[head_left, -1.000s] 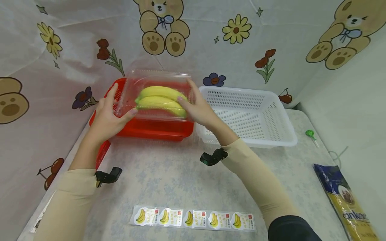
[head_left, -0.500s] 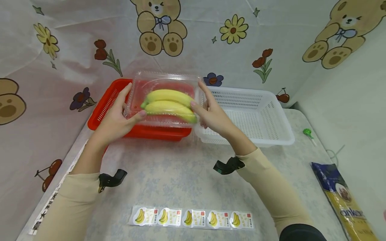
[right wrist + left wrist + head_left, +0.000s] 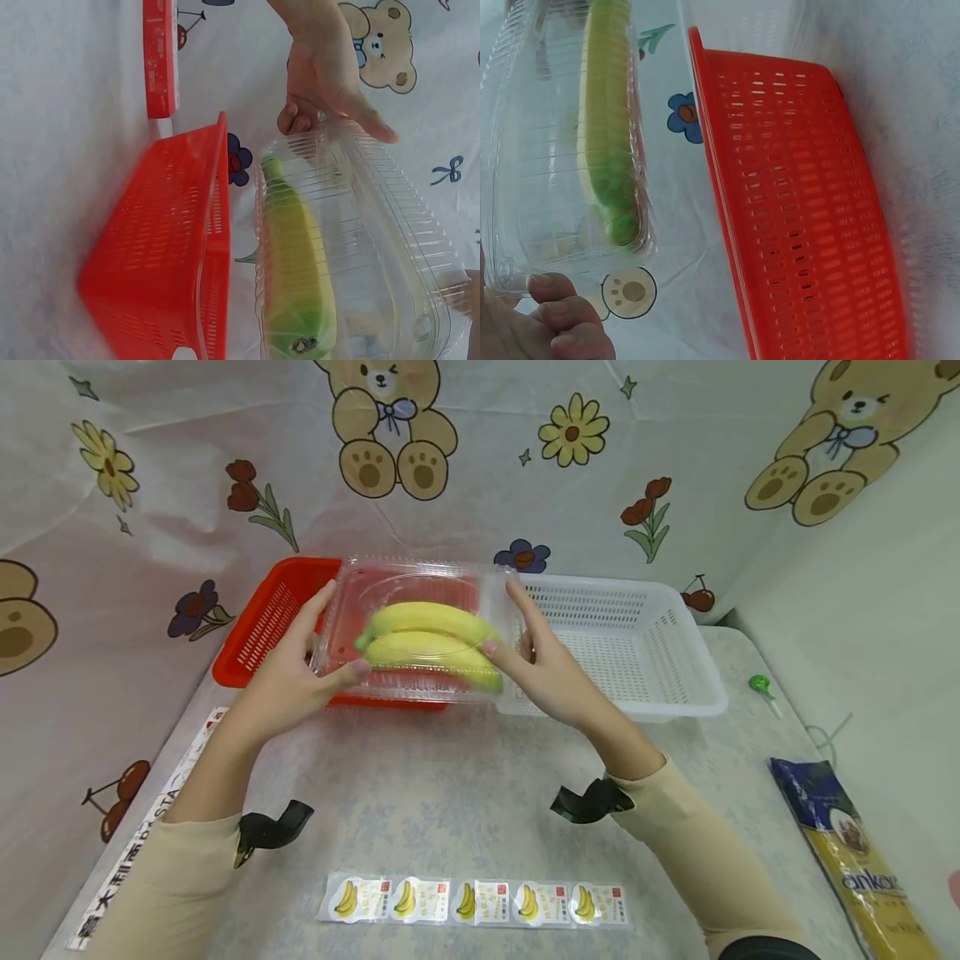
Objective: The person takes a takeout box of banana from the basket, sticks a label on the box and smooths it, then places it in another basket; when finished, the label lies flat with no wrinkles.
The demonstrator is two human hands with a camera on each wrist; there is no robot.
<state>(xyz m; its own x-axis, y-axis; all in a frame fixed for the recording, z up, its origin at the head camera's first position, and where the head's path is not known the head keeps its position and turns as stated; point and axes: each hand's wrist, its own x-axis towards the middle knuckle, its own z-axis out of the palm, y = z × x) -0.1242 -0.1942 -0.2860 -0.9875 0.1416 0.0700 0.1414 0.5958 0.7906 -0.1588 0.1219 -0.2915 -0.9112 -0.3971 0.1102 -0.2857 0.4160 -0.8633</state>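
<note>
A clear plastic clamshell box [image 3: 420,578] is held up with both hands, partly over a red basket [image 3: 258,627]. Inside lie yellow bananas [image 3: 431,647] with greenish ends. My left hand [image 3: 279,685] grips the box's left end, its thumb on the near side. At the opposite end my right hand [image 3: 555,681] holds the box, thumb in front and index finger along the side. Both wrist views show a gap between the box and the red basket. Some fingers of each hand are hidden behind or under the box.
To the right stands a white basket [image 3: 678,652]. A strip of banana stickers [image 3: 472,902] lies at the front. Near the right edge are a green-headed lollipop-like item [image 3: 760,683] and a blue-and-gold bag [image 3: 847,860]. A red box [image 3: 160,67] shows in the right wrist view.
Both hands have carried the box with the bananas to the right and nearer to me. More of the red basket's left side shows now.
</note>
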